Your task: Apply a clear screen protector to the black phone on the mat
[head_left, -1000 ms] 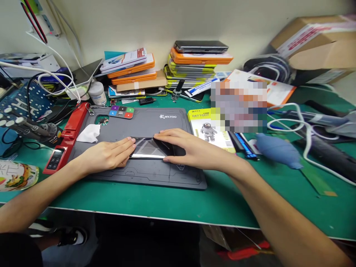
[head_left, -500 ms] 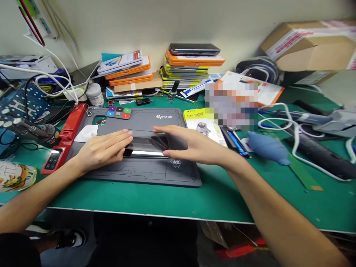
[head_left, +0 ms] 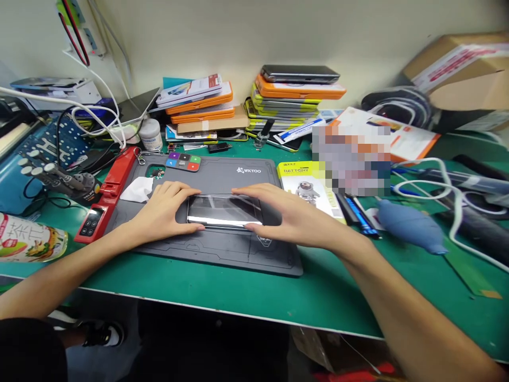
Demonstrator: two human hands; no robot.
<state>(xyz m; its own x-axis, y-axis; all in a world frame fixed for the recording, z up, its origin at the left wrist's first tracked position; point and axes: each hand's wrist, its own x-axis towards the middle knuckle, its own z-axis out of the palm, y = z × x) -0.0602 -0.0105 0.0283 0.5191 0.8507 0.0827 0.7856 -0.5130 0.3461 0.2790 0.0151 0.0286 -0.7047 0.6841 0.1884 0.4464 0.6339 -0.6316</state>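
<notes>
Across the middle of the grey mat (head_left: 226, 252), a phone (head_left: 225, 209) lies between your hands, dark glossy face up, a bright reflection along its near side; you cannot tell whether it rests fully on the mat. Your left hand (head_left: 161, 212) is clamped on its left end, thumb at the near edge and fingers at the far edge. Your right hand (head_left: 288, 212) grips the right end the same way.

Just beyond your left hand lies a crumpled white tissue (head_left: 136, 190), near a small green circuit piece (head_left: 156, 172). A block of coloured squares (head_left: 183, 162) sits at the mat's far edge, and a red device (head_left: 109, 188) with a small display runs along its left side. To the right, a yellow and white battery box (head_left: 314, 183) lies partly behind your right hand, with a blue rubber blower (head_left: 411, 224) farther right on the green table (head_left: 330, 297).

At the far side stand a left stack of orange boxes (head_left: 214, 101) and a right stack of yellow-edged cases (head_left: 284, 106), the latter topped by a dark flat device (head_left: 300, 74). At the left, you have a patterned container (head_left: 34, 239) near your forearm.
</notes>
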